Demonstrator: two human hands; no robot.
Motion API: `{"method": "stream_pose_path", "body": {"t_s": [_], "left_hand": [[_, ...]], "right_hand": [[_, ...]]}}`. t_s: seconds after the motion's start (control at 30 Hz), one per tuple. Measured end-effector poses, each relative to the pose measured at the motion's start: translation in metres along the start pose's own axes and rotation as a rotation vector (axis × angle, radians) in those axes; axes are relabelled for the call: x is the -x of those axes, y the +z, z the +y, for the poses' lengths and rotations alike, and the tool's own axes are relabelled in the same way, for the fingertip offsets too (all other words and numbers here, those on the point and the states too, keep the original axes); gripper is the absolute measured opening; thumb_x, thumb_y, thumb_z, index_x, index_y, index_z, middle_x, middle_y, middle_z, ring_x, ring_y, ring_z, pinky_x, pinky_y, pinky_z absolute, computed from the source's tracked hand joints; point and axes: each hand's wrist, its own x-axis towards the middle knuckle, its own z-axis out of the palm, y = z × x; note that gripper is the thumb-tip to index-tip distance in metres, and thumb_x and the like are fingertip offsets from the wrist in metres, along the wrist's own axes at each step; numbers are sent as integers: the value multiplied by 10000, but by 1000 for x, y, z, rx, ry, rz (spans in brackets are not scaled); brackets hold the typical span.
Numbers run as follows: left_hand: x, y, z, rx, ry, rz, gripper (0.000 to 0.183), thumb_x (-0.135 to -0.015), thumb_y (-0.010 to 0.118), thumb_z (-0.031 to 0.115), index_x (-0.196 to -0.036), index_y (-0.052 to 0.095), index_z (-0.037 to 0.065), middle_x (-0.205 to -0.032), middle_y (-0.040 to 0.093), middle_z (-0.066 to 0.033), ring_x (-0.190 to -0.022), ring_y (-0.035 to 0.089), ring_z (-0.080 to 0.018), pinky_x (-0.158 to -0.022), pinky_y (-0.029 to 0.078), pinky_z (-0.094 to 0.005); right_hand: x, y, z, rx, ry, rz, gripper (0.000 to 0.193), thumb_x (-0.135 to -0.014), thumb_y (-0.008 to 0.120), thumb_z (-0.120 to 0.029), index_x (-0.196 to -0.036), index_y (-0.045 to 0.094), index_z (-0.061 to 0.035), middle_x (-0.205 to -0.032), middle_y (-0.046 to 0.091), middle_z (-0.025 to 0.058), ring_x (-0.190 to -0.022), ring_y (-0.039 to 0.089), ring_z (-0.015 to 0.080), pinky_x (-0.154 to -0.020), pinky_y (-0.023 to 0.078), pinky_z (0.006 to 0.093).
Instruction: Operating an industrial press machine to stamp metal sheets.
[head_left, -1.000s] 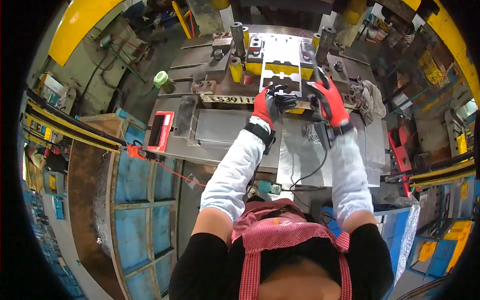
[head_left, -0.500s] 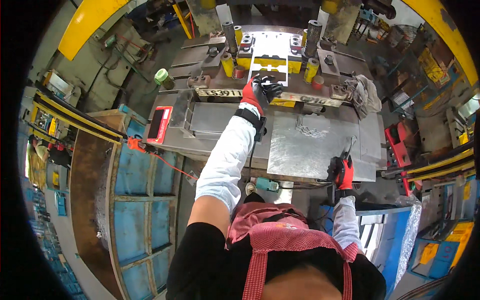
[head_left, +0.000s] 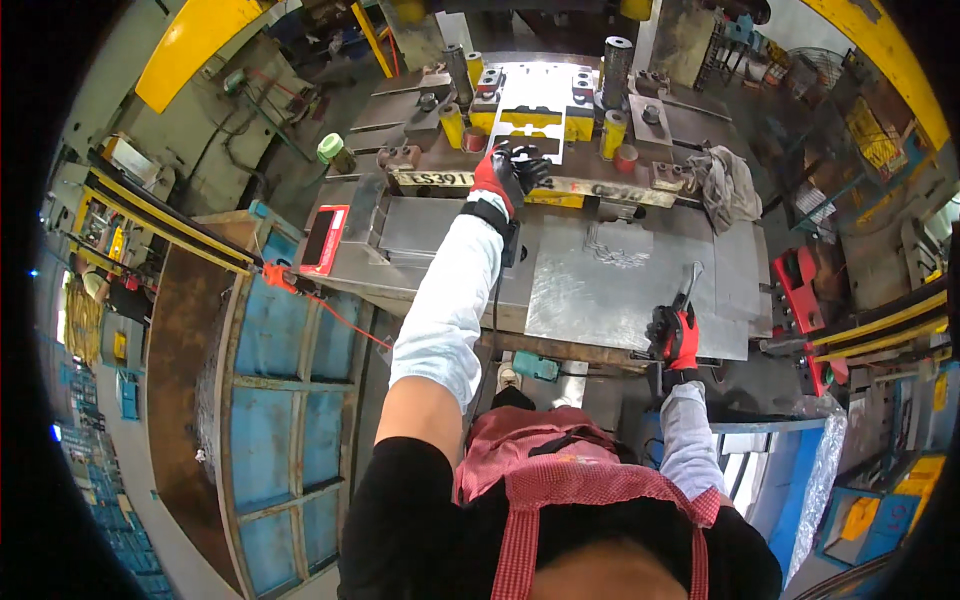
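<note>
My left hand point(head_left: 513, 174), in a red and black glove, reaches forward to the near end of a bright cut-out metal strip point(head_left: 528, 128) lying in the press die. Its fingers are spread and slightly bent beside the strip's near edge; I cannot tell whether they touch it. Closed above the front edge of a flat metal sheet point(head_left: 585, 290), my right hand point(head_left: 677, 335) wears a matching glove. It grips a slim metal hand tool point(head_left: 692, 282) whose narrow end points away from me over the sheet. The tool's exact kind is not clear.
Dark posts point(head_left: 617, 75) and yellow cylinders point(head_left: 614, 133) stand around the strip. A grey rag point(head_left: 727, 187) hangs at the right. At the left lie stacked metal sheets point(head_left: 420, 228) and a phone-like dark slab on a red card point(head_left: 323, 240). A green-capped jar point(head_left: 333, 152) stands farther back.
The whole view has shifted slightly. My left hand stays by the strip's near end with its fingers somewhat more spread. My right hand still holds the tool near the sheet's front edge.
</note>
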Motion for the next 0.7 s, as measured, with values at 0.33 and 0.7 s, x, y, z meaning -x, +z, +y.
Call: {"method": "stream_pose_path", "body": {"t_s": [0.33,0.7], "left_hand": [[0,6,-2,-29,28,89,456,-897,287,318,-957,499,-81,-818,597,-208,-777,598,-375,-658,515,-438],[-11,-7,-4,-94,4,45,520,-895,288,390,-1063,483,-63,-960,577,-221,-880,562,-387,-778,476,-447]], "right_hand": [[-9,-12,6,-130,1,-98,155,-775,538,-111,-763,386,-87,-586,449,51,-427,416,151,-386,353,307],[-4,-4,1,-132,64,-148,148,-792,520,-143,-749,389,-88,-580,435,43,-423,410,154,-376,346,302]]}}
